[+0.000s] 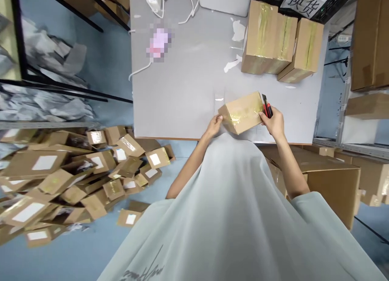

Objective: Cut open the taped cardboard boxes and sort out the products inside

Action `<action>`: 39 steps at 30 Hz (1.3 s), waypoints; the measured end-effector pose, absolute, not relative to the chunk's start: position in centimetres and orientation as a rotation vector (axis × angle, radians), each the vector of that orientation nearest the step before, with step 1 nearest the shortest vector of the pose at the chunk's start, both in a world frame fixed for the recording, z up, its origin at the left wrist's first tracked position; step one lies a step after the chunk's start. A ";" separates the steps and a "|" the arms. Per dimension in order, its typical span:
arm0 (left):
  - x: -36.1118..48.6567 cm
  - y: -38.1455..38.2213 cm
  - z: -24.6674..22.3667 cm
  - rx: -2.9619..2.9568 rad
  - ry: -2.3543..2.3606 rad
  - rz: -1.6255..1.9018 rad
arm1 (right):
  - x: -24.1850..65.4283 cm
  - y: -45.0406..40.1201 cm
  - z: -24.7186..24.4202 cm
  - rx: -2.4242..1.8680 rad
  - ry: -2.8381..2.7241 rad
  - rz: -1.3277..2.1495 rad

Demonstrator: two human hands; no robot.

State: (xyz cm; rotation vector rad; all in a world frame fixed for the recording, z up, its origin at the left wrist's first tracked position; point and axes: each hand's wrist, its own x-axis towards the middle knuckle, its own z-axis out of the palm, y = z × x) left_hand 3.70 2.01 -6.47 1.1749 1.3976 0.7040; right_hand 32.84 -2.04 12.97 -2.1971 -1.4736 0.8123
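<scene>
A small taped cardboard box (243, 110) is held tilted over the front edge of the grey table (173, 98). My left hand (214, 125) grips its left end with the fingertips. At its right end, my right hand (273, 121) pinches the corner and also holds a red and black box cutter (267, 107), which points away from me. Shiny yellowish tape runs over the side of the box that faces up.
Three taped boxes (263, 37) stand at the table's back right, beside a black crate (331, 7). A white cable (141, 71) and a blurred pink item lie left. Opened boxes (100, 161) cover the floor at left; a large carton (331, 183) is at right.
</scene>
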 end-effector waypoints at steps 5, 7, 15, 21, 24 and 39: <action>5.4 1.9 -4.3 1.169 1.358 0.790 | 32.6 -2.1 13.8 -2.281 -1.783 0.575; 4.6 2.5 -1.7 1.215 1.355 0.926 | 31.9 -2.3 14.2 -2.325 -1.819 0.552; 4.6 3.7 5.6 1.405 1.351 0.888 | 28.4 -5.0 17.6 -2.177 -1.986 0.725; 4.7 3.4 4.9 1.328 1.325 0.928 | 25.0 -5.6 17.7 -2.016 -2.149 0.928; 4.7 3.5 4.9 1.342 1.316 0.942 | 24.0 -5.1 18.3 -2.086 -2.187 0.952; 5.2 3.6 4.8 1.409 1.429 0.930 | 19.0 -3.7 20.5 -2.464 -2.322 0.870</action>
